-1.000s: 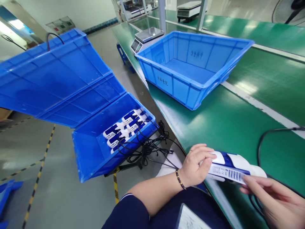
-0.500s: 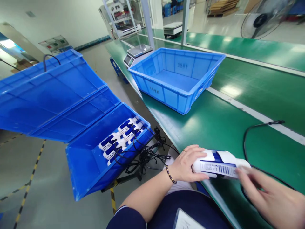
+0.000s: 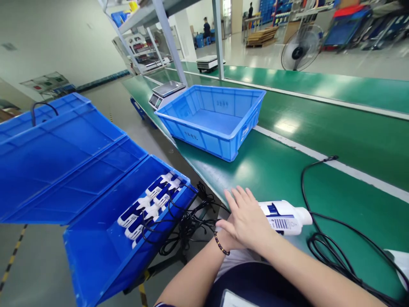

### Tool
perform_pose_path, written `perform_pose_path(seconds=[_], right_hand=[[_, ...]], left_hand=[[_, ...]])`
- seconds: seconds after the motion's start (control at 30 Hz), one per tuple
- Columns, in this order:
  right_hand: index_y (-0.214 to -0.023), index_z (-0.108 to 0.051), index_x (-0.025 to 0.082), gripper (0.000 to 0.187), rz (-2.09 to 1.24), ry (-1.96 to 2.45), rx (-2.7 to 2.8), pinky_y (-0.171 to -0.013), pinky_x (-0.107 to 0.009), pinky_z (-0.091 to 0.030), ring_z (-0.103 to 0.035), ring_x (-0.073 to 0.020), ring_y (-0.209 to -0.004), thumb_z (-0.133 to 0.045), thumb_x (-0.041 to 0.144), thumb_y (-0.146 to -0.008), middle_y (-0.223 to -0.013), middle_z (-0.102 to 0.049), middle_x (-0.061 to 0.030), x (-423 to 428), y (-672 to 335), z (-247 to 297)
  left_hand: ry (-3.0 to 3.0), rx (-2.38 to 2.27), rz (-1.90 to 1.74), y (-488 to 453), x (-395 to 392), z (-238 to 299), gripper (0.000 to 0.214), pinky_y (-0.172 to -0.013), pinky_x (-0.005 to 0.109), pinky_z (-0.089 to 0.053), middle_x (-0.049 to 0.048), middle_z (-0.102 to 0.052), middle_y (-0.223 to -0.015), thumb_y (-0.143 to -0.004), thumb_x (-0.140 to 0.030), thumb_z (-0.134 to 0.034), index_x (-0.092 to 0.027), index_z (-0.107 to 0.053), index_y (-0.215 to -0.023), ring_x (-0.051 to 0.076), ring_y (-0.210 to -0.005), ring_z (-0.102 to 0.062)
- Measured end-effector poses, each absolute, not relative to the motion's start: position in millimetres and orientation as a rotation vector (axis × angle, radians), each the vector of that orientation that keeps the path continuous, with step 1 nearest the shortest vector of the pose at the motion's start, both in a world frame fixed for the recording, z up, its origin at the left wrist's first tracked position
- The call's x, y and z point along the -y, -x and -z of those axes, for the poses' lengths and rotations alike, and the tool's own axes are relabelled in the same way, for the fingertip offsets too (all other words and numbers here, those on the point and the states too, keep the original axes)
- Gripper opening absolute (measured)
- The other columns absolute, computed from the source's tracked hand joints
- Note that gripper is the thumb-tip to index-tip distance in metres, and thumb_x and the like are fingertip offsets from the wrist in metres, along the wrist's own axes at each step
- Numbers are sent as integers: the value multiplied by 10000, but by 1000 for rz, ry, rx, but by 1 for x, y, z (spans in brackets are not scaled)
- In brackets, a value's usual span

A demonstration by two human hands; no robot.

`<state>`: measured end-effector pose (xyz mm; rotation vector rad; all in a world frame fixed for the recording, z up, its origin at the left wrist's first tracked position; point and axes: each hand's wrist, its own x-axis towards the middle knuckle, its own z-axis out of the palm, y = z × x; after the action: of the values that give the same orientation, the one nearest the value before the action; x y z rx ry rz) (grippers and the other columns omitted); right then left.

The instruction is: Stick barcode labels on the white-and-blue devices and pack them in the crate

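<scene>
A white and blue handheld device (image 3: 286, 216) with a barcode label lies on the green table (image 3: 287, 170) near its front edge. My right hand (image 3: 247, 217) reaches across to the left, fingers stretched out flat, and covers the device's left end. My left hand (image 3: 230, 244) is almost wholly hidden under the right one; only its wrist with a dark bead bracelet (image 3: 221, 244) shows. A black cable (image 3: 322, 245) loops on the table right of the device.
An open blue case (image 3: 105, 230) on a stand at my left holds several white and blue devices (image 3: 150, 202) with tangled black cables (image 3: 191, 217). A blue bin (image 3: 230, 140) stands on the table ahead, a scale (image 3: 164, 93) behind it. A fan (image 3: 298, 51) stands far back.
Both hands let go of the device, which now lies on the table. My right hand crossed left over my left hand. The view tilted up.
</scene>
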<state>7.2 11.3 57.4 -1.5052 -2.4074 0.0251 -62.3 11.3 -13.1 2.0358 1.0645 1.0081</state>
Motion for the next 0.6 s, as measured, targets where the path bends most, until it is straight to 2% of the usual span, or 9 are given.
perform_pose_path(seconds=[0.13, 0.3, 0.4, 0.5, 0.6], right_hand=[[-1341, -397, 79, 768, -8, 1652, 2397, -1009, -520, -253, -367, -347, -1229, -396, 629, -804, -1280, -497, -184, -15, -60, -48], [-1320, -410, 92, 646, -105, 1875, 2184, -1024, -544, -237, -383, -316, -1239, -252, 524, -865, -1271, -518, -160, -12, -144, -29], [-1265, -461, 121, 626, -402, 1938, 1885, -1001, -481, -333, -472, -284, -1172, -212, 535, -867, -1223, -564, -137, -2, -177, -20], [-1207, -505, 204, 548, -780, 1832, 1683, -934, -374, -431, -545, -231, -1089, -263, 554, -862, -1189, -597, -72, 11, -188, -19], [-1180, -528, 238, 510, -935, 1707, 1687, -960, -343, -412, -511, -229, -1135, -451, 566, -796, -1248, -557, -49, 19, -186, -22]], left_hand=[[-2161, -814, -986, 71, -13, 6, 649, -1028, 489, -372, 92, -530, -1208, -673, -484, -651, -217, -431, -1221, 285, -1197, -450], [-2171, -700, -1118, 73, -13, 5, 655, -979, 488, -408, 135, -523, -1190, -670, -450, -685, -193, -411, -1206, 265, -1145, -478], [-2157, -689, -1118, 73, -16, 6, 652, -970, 485, -412, 135, -527, -1176, -671, -455, -684, -189, -413, -1201, 262, -1134, -486], [-2120, -750, -1026, 75, -20, 4, 642, -961, 459, -428, 134, -519, -1194, -686, -506, -653, -185, -426, -1193, 252, -1126, -495], [-2201, -826, -950, 79, -21, -4, 639, -980, 443, -416, 135, -517, -1214, -726, -549, -586, -173, -419, -1214, 252, -1158, -478]])
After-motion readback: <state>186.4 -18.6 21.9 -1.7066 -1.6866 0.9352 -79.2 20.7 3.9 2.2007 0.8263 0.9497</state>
